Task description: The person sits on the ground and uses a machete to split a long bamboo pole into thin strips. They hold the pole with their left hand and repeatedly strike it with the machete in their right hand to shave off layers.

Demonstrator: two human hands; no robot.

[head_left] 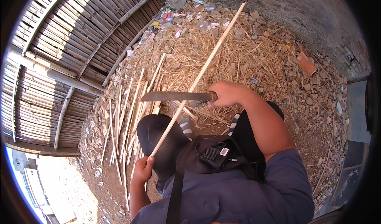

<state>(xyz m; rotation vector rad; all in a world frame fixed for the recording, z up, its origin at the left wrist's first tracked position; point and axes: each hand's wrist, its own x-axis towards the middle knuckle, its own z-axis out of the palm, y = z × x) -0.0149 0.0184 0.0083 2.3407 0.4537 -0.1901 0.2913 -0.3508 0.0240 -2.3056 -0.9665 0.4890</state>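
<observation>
My left hand [143,169] is closed round the near end of a long, pale bamboo strip [210,61], which slants up across my left knee toward the far wall. In my right hand [228,94] is the handle of a machete [178,96], its dark blade pointing left. The blade crosses the strip at about its middle; whether the two touch I cannot tell. Beside my left leg lies a loose pile of split bamboo strips [131,117], several of them partly hidden behind my knee.
Straw-like shavings [238,61] cover the ground ahead. Litter [170,19] is heaped at the far left corner. A slatted bamboo wall [79,33] stands left, a brick wall [309,17] at the back right. A broken brick [306,63] lies by it. A black device [214,154] rests at my lap.
</observation>
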